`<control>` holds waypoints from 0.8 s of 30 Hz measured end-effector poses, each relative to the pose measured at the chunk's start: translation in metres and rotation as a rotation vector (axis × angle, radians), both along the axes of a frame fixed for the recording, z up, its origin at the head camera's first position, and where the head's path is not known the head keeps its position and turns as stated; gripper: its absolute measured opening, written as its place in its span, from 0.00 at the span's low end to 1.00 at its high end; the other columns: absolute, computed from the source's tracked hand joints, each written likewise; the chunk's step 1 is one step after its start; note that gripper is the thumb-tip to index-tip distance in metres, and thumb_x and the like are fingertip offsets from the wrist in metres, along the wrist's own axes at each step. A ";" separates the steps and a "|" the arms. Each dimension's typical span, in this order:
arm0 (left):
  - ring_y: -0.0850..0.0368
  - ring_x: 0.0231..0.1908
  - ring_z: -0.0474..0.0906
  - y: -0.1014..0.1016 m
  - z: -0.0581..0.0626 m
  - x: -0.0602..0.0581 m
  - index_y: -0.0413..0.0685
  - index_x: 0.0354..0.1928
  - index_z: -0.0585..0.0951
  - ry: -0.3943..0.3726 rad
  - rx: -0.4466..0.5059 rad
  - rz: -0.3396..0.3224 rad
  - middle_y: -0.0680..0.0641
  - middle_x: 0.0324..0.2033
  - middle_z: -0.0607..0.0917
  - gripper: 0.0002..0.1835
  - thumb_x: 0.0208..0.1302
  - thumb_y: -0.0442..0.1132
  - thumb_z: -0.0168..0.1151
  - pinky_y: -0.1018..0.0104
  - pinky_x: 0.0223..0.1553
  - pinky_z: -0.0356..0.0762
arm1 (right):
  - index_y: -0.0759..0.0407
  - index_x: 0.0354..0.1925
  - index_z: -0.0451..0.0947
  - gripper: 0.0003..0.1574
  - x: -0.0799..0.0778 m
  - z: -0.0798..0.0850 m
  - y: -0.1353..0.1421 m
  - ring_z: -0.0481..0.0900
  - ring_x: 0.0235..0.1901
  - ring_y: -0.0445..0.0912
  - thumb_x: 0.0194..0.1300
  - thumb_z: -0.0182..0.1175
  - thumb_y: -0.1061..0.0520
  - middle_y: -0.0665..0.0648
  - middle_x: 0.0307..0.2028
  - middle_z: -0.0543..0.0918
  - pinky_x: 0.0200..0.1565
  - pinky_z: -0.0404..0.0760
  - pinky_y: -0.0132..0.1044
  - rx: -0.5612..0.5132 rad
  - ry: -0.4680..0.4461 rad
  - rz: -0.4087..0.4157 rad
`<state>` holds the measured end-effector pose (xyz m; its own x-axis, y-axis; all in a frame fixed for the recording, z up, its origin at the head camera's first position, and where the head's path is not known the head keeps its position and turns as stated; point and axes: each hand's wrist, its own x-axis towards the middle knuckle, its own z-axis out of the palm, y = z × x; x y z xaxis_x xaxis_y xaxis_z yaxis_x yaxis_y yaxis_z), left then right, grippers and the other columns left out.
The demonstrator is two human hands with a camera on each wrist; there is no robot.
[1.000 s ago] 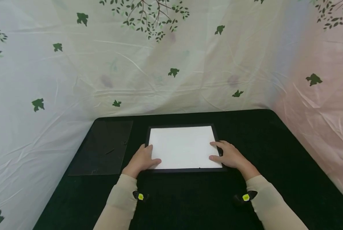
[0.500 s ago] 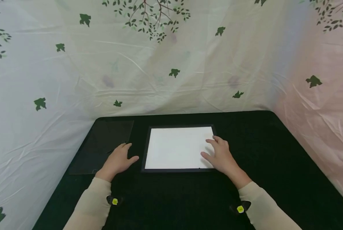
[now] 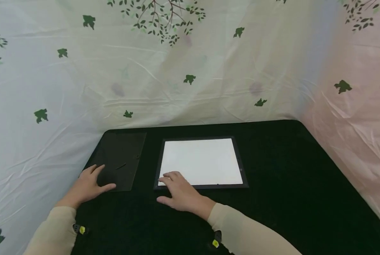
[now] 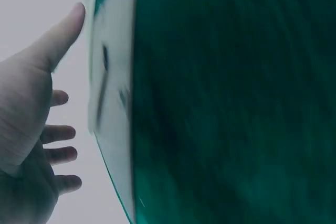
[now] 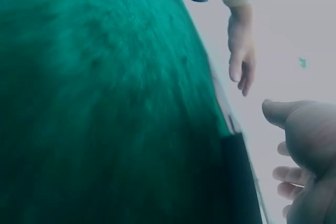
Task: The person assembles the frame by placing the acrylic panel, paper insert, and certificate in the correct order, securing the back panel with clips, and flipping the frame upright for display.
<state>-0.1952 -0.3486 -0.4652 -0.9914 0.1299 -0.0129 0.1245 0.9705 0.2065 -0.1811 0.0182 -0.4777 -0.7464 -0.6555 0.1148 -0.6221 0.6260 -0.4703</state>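
A black picture frame with a white face lies flat in the middle of the table. To its left lies a thin dark glossy sheet bearing a short curved strip and a small fitting. My left hand is over the sheet's near left part, fingers spread and holding nothing; contact with the sheet cannot be told. My right hand hovers at the frame's near left corner, fingers relaxed and holding nothing. In the left wrist view, the pale reflecting sheet is beside the left hand's fingers.
The table has a dark green cloth top. A pale curtain printed with leaves and branches closes off the back and both sides. Each wrist wears a small black device with a yellow marker.
Both hands have let go of the frame's two sides. The left hand has moved left to the dark sheet, and the right hand has swung left across the frame to its near left corner.
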 end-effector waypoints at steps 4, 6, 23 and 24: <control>0.17 0.57 0.56 -0.022 -0.012 0.003 0.28 0.68 0.59 -0.039 -0.027 -0.004 0.17 0.61 0.56 0.60 0.49 0.73 0.61 0.26 0.52 0.57 | 0.47 0.69 0.62 0.41 -0.010 -0.005 -0.033 0.55 0.69 0.48 0.65 0.52 0.30 0.52 0.68 0.65 0.67 0.58 0.46 0.052 0.060 0.016; 0.16 0.56 0.56 -0.029 -0.016 0.003 0.29 0.68 0.59 -0.056 -0.041 -0.006 0.16 0.61 0.56 0.61 0.48 0.74 0.61 0.26 0.50 0.58 | 0.47 0.69 0.63 0.41 -0.015 -0.007 -0.047 0.54 0.70 0.48 0.65 0.52 0.30 0.51 0.68 0.65 0.69 0.54 0.47 0.082 0.087 0.002; 0.16 0.54 0.60 -0.049 -0.024 0.001 0.26 0.66 0.60 -0.115 -0.108 0.044 0.12 0.57 0.58 0.62 0.47 0.76 0.60 0.28 0.49 0.62 | 0.44 0.69 0.63 0.40 -0.032 -0.011 -0.103 0.59 0.69 0.47 0.66 0.50 0.29 0.48 0.66 0.68 0.69 0.53 0.50 0.189 0.088 -0.011; 0.16 0.54 0.60 -0.049 -0.023 0.000 0.26 0.66 0.60 -0.119 -0.109 0.048 0.12 0.57 0.58 0.62 0.46 0.76 0.60 0.28 0.49 0.62 | 0.43 0.69 0.63 0.40 -0.032 -0.010 -0.104 0.59 0.69 0.47 0.66 0.50 0.29 0.48 0.66 0.68 0.69 0.53 0.50 0.193 0.085 -0.010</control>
